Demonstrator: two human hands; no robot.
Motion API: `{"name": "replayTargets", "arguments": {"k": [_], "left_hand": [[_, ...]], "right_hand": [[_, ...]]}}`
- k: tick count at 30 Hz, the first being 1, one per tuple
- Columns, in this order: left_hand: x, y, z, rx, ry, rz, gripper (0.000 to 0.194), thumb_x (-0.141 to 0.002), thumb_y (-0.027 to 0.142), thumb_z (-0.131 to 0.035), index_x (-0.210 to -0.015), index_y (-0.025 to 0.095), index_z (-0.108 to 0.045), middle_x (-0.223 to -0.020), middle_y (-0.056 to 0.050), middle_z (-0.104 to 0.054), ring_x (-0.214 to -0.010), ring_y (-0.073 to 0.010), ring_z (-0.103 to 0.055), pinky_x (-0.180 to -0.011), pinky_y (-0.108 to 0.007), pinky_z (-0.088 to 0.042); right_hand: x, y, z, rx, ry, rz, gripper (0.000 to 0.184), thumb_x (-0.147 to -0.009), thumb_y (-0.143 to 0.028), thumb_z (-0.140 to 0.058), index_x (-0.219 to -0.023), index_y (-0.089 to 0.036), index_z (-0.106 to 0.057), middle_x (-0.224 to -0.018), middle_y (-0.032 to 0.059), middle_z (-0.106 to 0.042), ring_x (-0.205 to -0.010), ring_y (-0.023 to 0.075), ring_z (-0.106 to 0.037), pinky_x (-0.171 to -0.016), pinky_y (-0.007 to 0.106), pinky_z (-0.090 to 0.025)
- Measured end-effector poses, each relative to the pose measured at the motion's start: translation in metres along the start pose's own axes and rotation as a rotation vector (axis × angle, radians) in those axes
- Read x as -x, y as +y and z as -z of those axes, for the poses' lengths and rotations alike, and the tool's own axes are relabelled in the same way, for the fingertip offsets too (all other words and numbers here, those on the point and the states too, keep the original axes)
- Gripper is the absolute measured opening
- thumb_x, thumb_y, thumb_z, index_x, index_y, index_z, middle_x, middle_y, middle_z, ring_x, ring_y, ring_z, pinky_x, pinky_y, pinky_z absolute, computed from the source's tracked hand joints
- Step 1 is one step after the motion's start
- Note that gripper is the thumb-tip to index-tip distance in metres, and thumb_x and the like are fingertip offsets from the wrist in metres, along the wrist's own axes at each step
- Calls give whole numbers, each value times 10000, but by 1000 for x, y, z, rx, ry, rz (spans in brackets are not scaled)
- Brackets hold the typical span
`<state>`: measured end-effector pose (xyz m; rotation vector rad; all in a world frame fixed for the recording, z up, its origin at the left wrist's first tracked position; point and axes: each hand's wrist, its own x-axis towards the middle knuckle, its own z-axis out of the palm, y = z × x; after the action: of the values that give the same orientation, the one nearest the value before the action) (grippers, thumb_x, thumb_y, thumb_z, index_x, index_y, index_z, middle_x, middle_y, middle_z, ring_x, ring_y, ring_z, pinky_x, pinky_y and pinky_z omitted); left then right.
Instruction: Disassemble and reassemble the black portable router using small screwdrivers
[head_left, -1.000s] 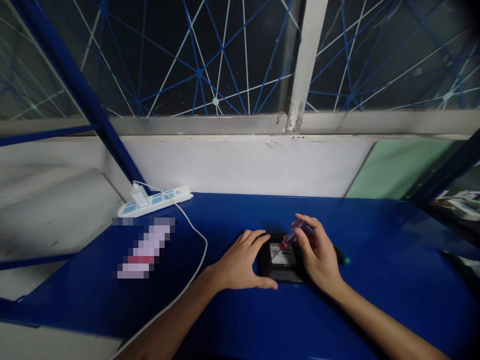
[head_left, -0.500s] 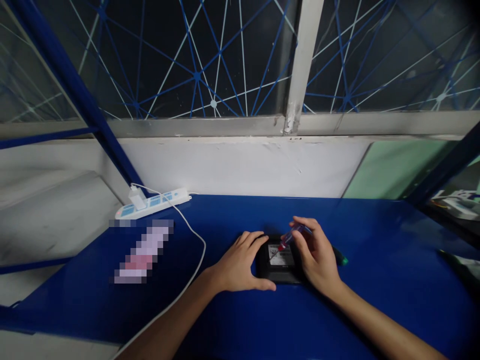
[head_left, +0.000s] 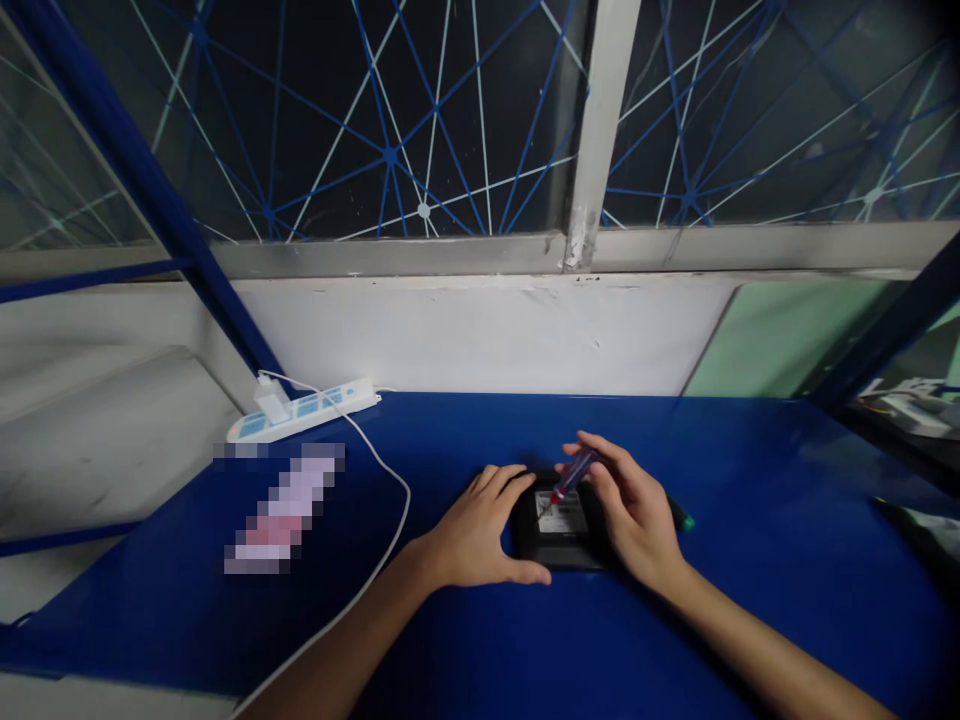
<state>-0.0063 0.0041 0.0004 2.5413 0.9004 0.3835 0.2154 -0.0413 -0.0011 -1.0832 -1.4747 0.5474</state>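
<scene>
You're working at a glossy blue table against a white wall, below dark windows crossed by blue and white lines. Near the table's middle, the screwdriver slants over a black box, its long axis running from the handle, far right, down to the tip, near left; you can't tell whether the tip touches. Your right hand grips the handle; your left hand lies spread against the box's left side.

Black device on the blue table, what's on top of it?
On the black device, a white label shows, the screwdriver slanting over it. The right hand hides part of its right side.
</scene>
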Motion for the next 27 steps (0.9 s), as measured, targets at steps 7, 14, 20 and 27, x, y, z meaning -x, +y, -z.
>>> {"name": "replayTargets", "arguments": {"k": [7, 14, 20, 27], "left_hand": [[0, 0, 0, 1, -8, 8, 1070, -646, 688, -801, -1498, 207, -366, -1529, -145, -390, -1387, -383, -357, -1148, -545, -350], [0, 0, 1, 12, -2, 2, 1060, -645, 687, -800, -1492, 212, -375, -1529, -147, -389, -1384, -386, -365, -1151, -554, -341], [0, 0, 0, 20, 12, -7, 1049, -652, 686, -795, -1497, 239, -364, -1515, -136, -404, -1378, -388, -375, -1140, -558, -352], [0, -2, 0, 14, -1, 0, 1059, -644, 681, -805, -1494, 222, -371, -1531, -139, -387, -1388, -384, -363, -1150, -554, -343]], "right_hand": [[-3, 1, 1, 60, 27, 84, 239, -977, -322, -545, -1203, -295, -621, -1083, 67, -655, -897, 203, -686, -810, 374, -566], [-3, -2, 1, 67, 14, 95, 358, -979, -290, -542, -1334, -330, -568, -1076, 59, -680, -930, 217, -694, -862, 415, -564], [-3, -4, 2, 74, 34, 139, 248, -955, -289, -581, -1191, -315, -650, -1043, 60, -656, -906, 216, -681, -776, 382, -578], [-2, -3, 1, 117, 15, 93, 380, -990, -291, -519, -1368, -328, -532, -1108, 70, -669, -980, 215, -672, -902, 416, -545]]}}
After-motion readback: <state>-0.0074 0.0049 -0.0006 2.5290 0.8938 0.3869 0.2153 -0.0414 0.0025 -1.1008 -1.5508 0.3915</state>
